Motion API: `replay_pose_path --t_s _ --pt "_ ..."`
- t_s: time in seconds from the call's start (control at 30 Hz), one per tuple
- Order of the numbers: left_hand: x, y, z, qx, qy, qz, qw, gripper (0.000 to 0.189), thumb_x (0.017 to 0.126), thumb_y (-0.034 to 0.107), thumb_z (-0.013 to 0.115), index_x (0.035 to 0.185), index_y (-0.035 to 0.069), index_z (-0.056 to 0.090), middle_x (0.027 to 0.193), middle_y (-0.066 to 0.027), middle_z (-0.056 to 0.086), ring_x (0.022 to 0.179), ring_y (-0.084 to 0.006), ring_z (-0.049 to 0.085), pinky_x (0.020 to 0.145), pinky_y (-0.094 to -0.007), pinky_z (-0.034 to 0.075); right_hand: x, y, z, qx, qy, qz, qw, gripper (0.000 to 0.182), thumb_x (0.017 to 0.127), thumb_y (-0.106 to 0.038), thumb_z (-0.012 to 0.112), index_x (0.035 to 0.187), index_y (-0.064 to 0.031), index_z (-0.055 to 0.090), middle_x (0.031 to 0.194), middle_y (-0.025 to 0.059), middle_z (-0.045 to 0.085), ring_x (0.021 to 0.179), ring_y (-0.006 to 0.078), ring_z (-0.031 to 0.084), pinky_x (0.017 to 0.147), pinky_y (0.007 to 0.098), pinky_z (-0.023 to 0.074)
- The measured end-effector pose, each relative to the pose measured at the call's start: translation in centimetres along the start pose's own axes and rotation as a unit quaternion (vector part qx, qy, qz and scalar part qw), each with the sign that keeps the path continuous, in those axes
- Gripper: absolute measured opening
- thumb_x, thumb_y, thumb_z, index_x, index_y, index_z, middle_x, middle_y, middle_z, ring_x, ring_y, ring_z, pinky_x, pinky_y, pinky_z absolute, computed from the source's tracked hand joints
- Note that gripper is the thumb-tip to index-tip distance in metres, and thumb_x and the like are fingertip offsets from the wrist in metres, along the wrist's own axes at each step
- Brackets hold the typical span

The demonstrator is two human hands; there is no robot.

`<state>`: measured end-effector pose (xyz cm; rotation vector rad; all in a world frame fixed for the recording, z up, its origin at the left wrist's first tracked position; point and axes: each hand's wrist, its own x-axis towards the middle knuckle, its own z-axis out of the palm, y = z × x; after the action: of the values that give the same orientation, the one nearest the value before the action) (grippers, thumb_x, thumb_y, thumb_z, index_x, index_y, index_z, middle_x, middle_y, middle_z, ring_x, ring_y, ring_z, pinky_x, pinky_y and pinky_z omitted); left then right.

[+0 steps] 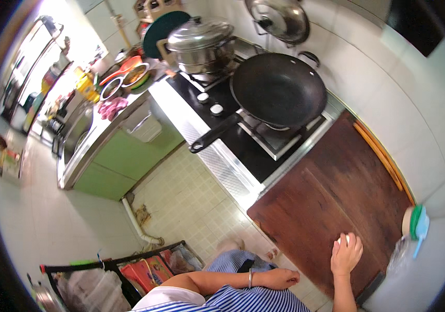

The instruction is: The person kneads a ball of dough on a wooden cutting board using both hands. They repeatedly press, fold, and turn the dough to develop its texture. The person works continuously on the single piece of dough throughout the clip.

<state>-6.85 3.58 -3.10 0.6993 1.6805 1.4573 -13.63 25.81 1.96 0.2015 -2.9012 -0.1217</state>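
Observation:
My right hand is on the dark brown wooden board, its fingers curled over a small white rounded object. Most of that object is hidden by the fingers, so I cannot tell exactly what it is. My left hand, a metal bangle on its wrist, is curled into a loose fist in front of the blue-and-white striped clothing. Nothing shows in it. Beyond the board, a black wok sits on the gas stove, its long handle pointing out over the front edge.
A lidded steel pot stands on the far burner. Against the tiled wall lean wooden rolling pins or sticks and a jar with a green lid. A pan lid hangs above. Leftward are bowls and a sink.

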Motion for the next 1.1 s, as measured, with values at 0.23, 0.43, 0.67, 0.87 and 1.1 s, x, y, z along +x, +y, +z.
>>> replay_pose_path --t_s 0.23,0.43,0.67,0.87,1.1 --pt "0.8 1.0 -0.9 -0.023 0.062 -0.025 0.997 0.015 0.091 0.016 0.050 0.098 0.004 0.054 0.088 -0.0179 0.062 0.086 -0.0360 0.060 0.074 -0.0423 0.048 3.3 3.7 4.4 0.038 -0.004 0.012 0.999 0.026 0.090 -0.027 0.048 0.075 -0.0088 0.058 0.088 0.0086 0.057 0.086 0.0301 0.052 0.078 0.0430 0.0404" --pt "0.8 -0.5 0.2 -0.030 0.109 -0.012 0.994 0.016 0.090 0.017 0.051 0.099 0.004 0.055 0.090 -0.0174 0.063 0.085 -0.0358 0.061 0.073 -0.0424 0.049 4.7 6.9 5.9 0.162 -0.009 0.085 0.983 0.041 0.098 -0.023 0.036 0.064 -0.0071 0.055 0.070 0.0124 0.057 0.070 0.0326 0.056 0.066 0.0435 0.0424" --pt "-2.1 -1.3 2.0 0.037 0.080 -0.028 0.996 0.019 0.089 0.020 0.051 0.102 0.006 0.055 0.093 -0.0197 0.063 0.088 -0.0369 0.061 0.075 -0.0441 0.049 4.2 7.9 6.8 0.260 -0.037 0.234 0.936 0.038 0.097 -0.027 0.038 0.094 -0.0033 0.067 0.089 0.0139 0.067 0.087 0.0310 0.063 0.078 0.0412 0.0466" --pt "-2.8 0.6 2.0 0.025 0.003 -0.057 0.998 0.020 0.091 0.016 0.053 0.106 0.004 0.061 0.104 -0.0153 0.064 0.096 -0.0318 0.062 0.082 -0.0373 0.049 2.8 7.5 -0.7 0.169 -0.026 0.052 0.984 0.017 0.085 -0.020 0.056 0.086 -0.0096 0.070 0.078 0.0097 0.066 0.076 0.0285 0.063 0.064 0.0431 0.0482" --pt "-1.0 0.8 2.3 -0.017 0.002 -0.036 0.999 0.017 0.088 0.010 0.055 0.101 0.002 0.060 0.095 -0.0165 0.066 0.085 -0.0298 0.065 0.073 -0.0352 0.052 1.1 3.6 -0.2 0.058 -0.013 -0.133 0.989 0.028 0.086 -0.033 0.059 0.105 -0.0139 0.066 0.104 0.0038 0.060 0.107 0.0238 0.052 0.102 0.0440 0.0361"
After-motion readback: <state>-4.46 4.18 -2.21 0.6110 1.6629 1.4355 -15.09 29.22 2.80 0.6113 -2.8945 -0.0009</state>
